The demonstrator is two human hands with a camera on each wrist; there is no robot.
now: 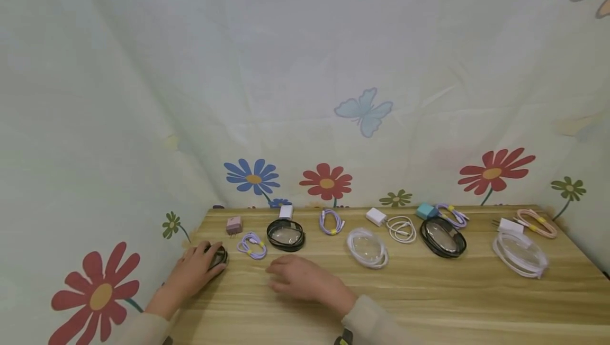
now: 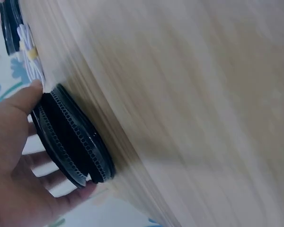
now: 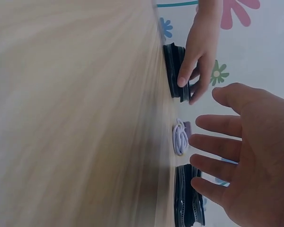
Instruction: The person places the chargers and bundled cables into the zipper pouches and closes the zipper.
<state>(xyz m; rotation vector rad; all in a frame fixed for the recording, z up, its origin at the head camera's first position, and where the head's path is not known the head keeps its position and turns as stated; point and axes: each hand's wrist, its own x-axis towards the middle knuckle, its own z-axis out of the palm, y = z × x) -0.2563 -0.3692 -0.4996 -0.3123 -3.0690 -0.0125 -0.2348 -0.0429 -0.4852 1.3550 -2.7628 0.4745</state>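
- Gripping the black zip pouch (image 2: 83,132) at its edge: the left hand (image 1: 193,268).
- Probably light, soft-sided; the firmer rim suits holding.
- Empty, fingers apart: the right hand (image 1: 304,278).

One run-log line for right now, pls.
left hand: grips leftmost black case | right hand: empty, fingers apart | leftmost purple cable: coiled on table, untouched

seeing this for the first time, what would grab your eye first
Likely the large red printed flower at the head view's lower left. Then the left hand gripping a round, black-rimmed zip pouch near the left edge of the wood-grain table, and the teal, block-shaped charger at the table's back, right of centre.
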